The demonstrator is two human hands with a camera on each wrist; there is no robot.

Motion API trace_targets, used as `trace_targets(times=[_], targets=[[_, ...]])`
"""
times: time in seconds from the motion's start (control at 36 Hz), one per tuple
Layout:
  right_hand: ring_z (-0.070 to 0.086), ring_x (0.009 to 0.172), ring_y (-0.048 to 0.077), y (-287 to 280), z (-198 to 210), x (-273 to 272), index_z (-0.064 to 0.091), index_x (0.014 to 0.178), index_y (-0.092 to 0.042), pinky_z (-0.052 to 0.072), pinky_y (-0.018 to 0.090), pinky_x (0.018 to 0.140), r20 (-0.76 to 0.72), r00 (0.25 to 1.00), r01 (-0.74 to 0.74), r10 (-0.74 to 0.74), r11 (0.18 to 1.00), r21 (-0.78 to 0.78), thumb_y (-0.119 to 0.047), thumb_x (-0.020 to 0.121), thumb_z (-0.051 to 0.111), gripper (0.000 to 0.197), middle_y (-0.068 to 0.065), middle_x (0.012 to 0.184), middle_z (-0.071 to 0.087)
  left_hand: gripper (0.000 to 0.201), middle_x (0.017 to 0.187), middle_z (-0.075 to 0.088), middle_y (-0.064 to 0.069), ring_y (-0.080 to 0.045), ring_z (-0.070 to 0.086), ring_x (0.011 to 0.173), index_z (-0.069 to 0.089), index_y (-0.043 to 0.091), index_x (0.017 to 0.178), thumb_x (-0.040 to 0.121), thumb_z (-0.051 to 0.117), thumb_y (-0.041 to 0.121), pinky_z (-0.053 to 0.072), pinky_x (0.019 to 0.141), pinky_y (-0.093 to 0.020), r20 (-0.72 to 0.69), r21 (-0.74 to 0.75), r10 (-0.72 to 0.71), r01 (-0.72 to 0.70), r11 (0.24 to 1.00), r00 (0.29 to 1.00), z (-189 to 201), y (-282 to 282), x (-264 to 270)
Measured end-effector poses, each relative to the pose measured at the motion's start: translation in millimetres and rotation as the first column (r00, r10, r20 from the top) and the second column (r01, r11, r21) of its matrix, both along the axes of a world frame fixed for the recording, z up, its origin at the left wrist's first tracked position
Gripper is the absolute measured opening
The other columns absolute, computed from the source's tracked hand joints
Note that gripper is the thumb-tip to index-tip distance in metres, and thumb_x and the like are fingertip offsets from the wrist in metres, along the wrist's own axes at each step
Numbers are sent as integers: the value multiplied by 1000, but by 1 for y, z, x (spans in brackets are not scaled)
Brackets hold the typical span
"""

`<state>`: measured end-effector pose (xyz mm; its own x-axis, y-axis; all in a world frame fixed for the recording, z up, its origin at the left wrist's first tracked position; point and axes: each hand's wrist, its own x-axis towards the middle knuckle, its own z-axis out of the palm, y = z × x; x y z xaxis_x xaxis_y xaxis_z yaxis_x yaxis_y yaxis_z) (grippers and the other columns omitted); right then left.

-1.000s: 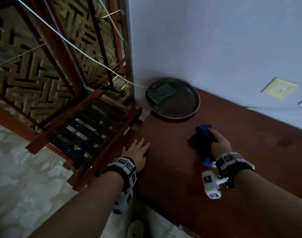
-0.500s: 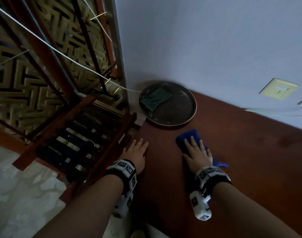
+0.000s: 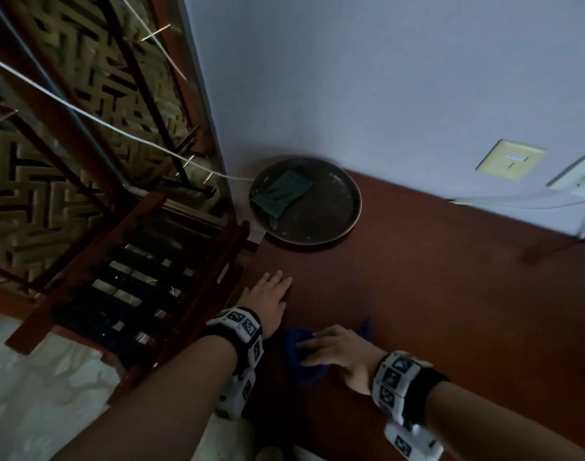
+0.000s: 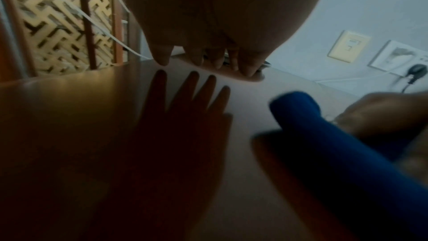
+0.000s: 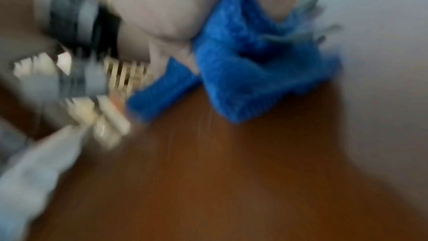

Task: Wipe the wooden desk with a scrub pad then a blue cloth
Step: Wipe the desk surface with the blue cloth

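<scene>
No writing can be read anywhere. At the far left corner of the wooden desk stands a round dark tray, and in it lies the green scrub pad. The left hand lies flat on the desk near its left edge, fingers straight and holding nothing. Just right of it, the right hand presses the blue cloth onto the desk with stretched fingers, pointing left.

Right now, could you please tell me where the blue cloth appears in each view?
Head: blue cloth low centre, under the right hand.
Left wrist: lower right, beside that hand.
Right wrist: upper centre, under the palm.
Shared landmark: the wooden desk beneath it.
</scene>
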<state>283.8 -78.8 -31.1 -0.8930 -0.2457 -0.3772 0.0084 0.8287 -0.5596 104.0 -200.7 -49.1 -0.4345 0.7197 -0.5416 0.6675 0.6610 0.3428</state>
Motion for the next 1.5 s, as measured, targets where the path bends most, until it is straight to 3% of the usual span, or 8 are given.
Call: trace_targets(times=[0.08,0.17,0.39,0.58,0.69,0.83,1.14,1.5], targets=[[44,118,0,27,16,-7,64,111,9,29,2,94,-216,962,127,-165,976,-177,25,70,46,48,20,128,53,56,162,0,7,-17,-1,149,10,28,154,103,33,20,14,116,-52,-12,40,-51,52,998,999,3,13,-1],[43,124,7,71,12,2,60,120,3,20,-4,95,-199,764,585,-613,789,-185,26,73,50,53,6,130,50,57,162,0,7,-16,0,149,10,28,154,103,33,20,14,116,-50,-11,68,-96,96,993,995,8,31,2],[17,144,24,178,-15,26,28,147,-15,12,31,118,-123,59,994,-991,47,95,6,83,44,70,5,156,19,57,162,-6,9,-14,-4,148,6,29,154,104,32,22,13,119,-46,36,60,-213,211,976,976,11,82,20],[-7,146,23,169,-42,2,2,150,-33,8,51,114,-83,306,899,-948,259,354,-49,94,38,68,-12,158,-10,59,161,-5,10,-11,-4,148,5,29,154,103,33,19,13,120,-43,44,117,-232,226,967,972,5,127,32],[1,145,15,168,-49,19,19,148,-36,15,42,117,-163,706,705,-690,659,261,-30,93,40,59,-14,157,6,59,162,-2,8,-12,-1,148,5,28,154,103,34,18,15,120,-40,23,136,-226,220,966,974,4,156,35],[36,124,0,210,-28,47,63,119,-4,11,-1,104,-198,874,448,-443,894,-23,11,75,50,48,4,133,47,59,162,-1,5,-14,-1,149,6,25,154,104,35,19,9,120,-31,-16,159,-215,215,964,977,5,188,40],[26,141,23,357,-12,90,43,140,-12,15,23,116,-154,-20,1000,-988,-20,-2,9,79,50,65,8,153,29,64,161,-11,7,-18,-7,148,4,30,154,101,40,31,10,118,-51,-163,-20,-269,269,963,949,-5,260,50],[-8,145,30,356,-43,9,0,150,-24,5,51,115,-40,-34,938,-999,-45,343,-46,95,34,69,-3,159,-9,60,161,-14,7,-20,-14,148,3,35,153,102,35,34,3,116,-54,-40,-96,-241,236,967,970,-13,271,44]])
